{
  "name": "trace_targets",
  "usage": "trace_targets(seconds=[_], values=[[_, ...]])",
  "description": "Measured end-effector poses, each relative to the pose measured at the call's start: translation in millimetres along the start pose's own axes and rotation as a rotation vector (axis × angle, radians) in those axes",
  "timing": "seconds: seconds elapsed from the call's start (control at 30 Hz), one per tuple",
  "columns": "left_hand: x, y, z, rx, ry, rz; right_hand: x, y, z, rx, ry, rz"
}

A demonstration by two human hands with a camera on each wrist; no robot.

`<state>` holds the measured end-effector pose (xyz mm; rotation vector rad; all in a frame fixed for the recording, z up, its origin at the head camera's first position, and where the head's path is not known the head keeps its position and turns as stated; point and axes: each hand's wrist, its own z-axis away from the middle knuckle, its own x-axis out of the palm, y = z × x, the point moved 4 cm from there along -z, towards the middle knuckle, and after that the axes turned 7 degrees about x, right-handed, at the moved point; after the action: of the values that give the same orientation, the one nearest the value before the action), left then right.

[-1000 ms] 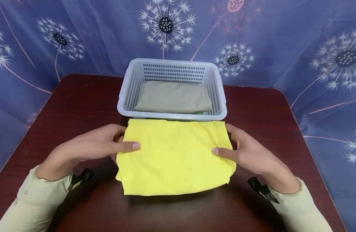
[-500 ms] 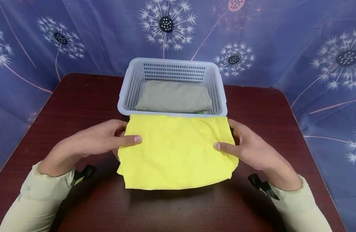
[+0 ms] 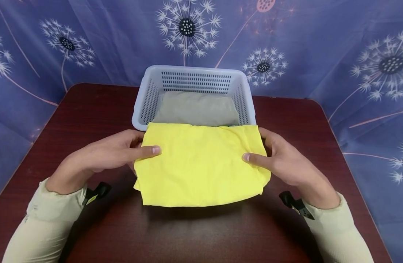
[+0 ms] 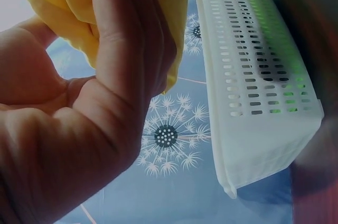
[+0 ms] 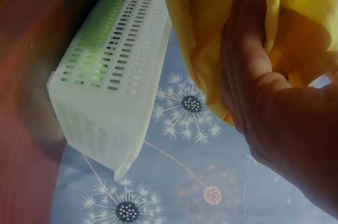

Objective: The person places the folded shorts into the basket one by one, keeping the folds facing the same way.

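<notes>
A folded yellow cloth [image 3: 201, 166] hangs between both hands above the table, its far edge overlapping the near rim of a white plastic basket [image 3: 143, 127]. The left hand [image 3: 111, 153] grips its left side, thumb on top and fingers underneath. On the opposite side the right hand [image 3: 285, 159] holds it the same way. In both wrist views the fingers pass under the yellow folds and are partly hidden. Inside the basket lies a folded grey cloth [image 3: 196, 107], its near edge covered by the yellow one.
The basket stands at the back of a dark red-brown table [image 3: 99, 109]. Something green shows through its slots in both wrist views. A blue curtain [image 3: 129, 33] with dandelion prints hangs behind and at the sides.
Both hands have carried the yellow cloth forward, away from the body. Its far edge now covers the basket's near rim, which showed in front of it one second ago.
</notes>
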<state>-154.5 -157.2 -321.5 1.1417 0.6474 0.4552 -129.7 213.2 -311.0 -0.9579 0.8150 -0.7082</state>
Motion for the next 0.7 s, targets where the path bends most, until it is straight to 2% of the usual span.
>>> trace_targets(seconds=[0.23, 0.33, 0.5, 0.7], values=[[-3.0, 3.5, -1.9, 0.021, 0.021, -0.013, -2.1, -3.7, -4.9, -0.025, 0.009, -0.029], [-5.7, 4.4, -2.4, 0.024, 0.064, -0.077, -3.0, -6.2, -6.3, -0.022, 0.029, -0.021], [-12.2, 5.8, -2.7, -0.009, 0.162, -0.214, -4.6, -10.8, -8.7, -0.023, 0.065, -0.004], [-16.6, 7.6, -3.6, -0.056, 0.211, -0.261, -7.0, -12.9, -14.3, -0.023, 0.087, 0.009]])
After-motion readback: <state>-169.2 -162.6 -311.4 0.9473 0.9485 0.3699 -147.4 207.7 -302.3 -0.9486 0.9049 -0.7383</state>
